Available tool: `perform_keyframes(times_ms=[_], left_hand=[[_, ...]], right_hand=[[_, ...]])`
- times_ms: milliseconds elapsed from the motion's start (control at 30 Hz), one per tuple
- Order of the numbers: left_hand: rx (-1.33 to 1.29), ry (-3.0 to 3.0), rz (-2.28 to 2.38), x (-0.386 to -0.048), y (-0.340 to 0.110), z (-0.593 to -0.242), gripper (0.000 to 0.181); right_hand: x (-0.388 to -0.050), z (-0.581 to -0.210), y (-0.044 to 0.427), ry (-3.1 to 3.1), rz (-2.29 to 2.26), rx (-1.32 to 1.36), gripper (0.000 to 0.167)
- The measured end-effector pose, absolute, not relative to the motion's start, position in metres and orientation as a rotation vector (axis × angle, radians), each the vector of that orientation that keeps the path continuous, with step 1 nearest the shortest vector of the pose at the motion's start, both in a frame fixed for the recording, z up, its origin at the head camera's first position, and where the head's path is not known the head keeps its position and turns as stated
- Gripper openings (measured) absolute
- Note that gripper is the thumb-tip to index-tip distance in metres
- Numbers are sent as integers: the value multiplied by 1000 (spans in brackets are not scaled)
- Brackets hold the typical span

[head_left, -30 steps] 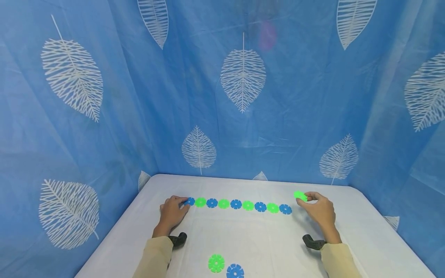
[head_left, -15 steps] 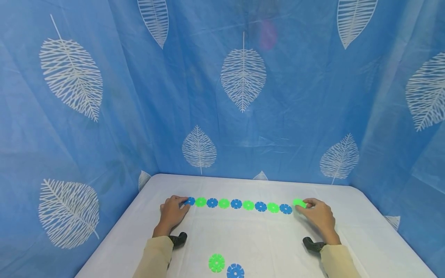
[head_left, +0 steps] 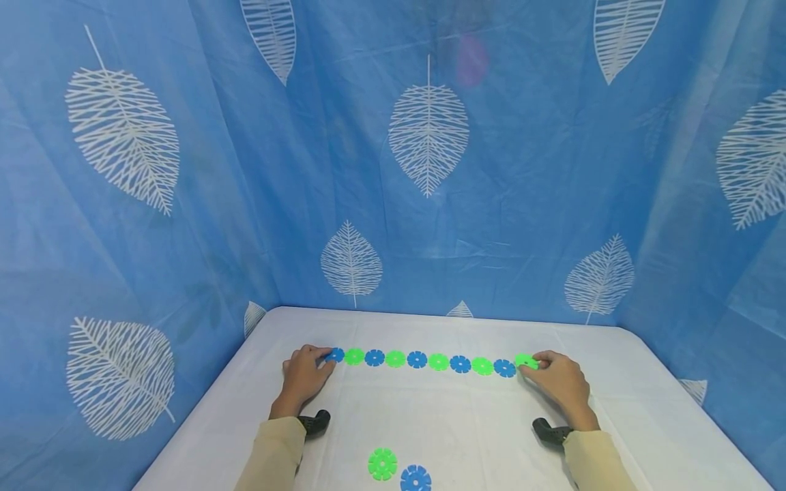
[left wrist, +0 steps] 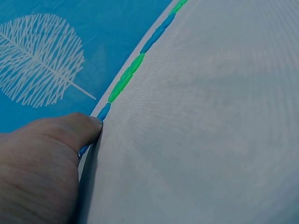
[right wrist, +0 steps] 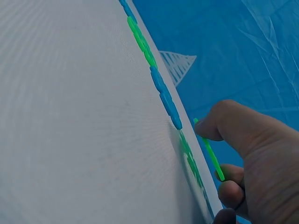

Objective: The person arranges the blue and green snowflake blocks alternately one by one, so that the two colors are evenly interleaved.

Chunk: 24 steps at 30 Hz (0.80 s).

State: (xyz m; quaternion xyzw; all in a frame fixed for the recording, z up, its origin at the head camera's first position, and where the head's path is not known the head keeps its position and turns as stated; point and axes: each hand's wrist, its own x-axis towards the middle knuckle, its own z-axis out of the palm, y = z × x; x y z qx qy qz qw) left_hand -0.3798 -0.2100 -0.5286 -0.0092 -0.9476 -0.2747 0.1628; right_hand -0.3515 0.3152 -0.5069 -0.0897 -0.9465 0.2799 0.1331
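A straight row of alternating blue and green notched plastic snowflake discs lies along the far part of the white table. At its left end my left hand (head_left: 302, 378) holds the blue disc (head_left: 336, 354) between thumb and fingers. In the left wrist view the thumb partly covers that blue disc (left wrist: 103, 112). My right hand (head_left: 563, 383) pinches a green disc (head_left: 526, 361) beside the row's right-end blue disc (head_left: 505, 368). The right wrist view shows this green disc (right wrist: 214, 156) tilted and raised off the table, with a green reflection beneath it.
A loose green disc (head_left: 383, 464) and a loose blue disc (head_left: 416, 479) lie near the front of the table (head_left: 467, 423). Behind the table hangs a blue curtain (head_left: 516, 204) with white leaf prints. Black wrist cameras are strapped to both wrists.
The right hand has brought its green disc down and slightly left, close against the right end of the row. My left hand stays in place on the left-end blue disc.
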Motion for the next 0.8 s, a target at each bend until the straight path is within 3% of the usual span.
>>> perform_keyframes(times_ms=[800], left_hand=[[-22, -2702, -781, -381, -210, -530, 39]], right_hand=[[-354, -510, 317, -2817, 706, -242, 62]])
